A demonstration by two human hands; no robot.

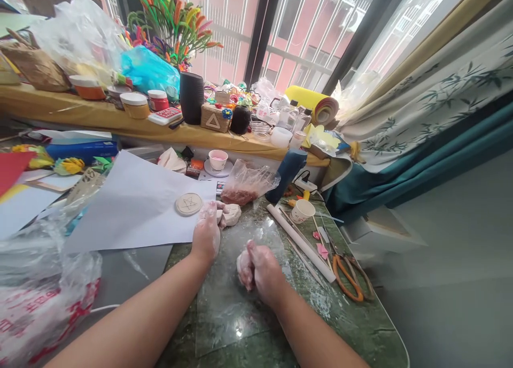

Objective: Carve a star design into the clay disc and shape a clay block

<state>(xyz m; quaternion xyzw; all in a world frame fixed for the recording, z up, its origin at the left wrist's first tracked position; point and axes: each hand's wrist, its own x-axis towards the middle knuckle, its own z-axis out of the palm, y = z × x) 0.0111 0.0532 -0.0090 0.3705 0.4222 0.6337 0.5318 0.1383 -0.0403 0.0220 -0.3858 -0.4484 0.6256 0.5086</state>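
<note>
My left hand (207, 231), dusted white, reaches to an off-white lump of clay (231, 215), its fingers curled against the lump's near left side. Just left of it, a round pale clay disc (188, 204) with a star scored on it lies on a sheet of white paper (136, 207). My right hand (258, 271) is closed, thumb on top, over a clear plastic sheet (224, 314); white residue coats its fingers. Whatever it may hold is hidden. Behind the lump rests a clear bag of reddish-brown material (244, 189).
On the right lie a white rolling pin (300, 242), thin sticks, a paper cup (303, 211) and orange-handled scissors (348, 277). A dark blue cylinder (286, 175) stands behind them. A crumpled plastic bag (40, 293) fills the left; jars and craft goods crowd the windowsill (160, 127).
</note>
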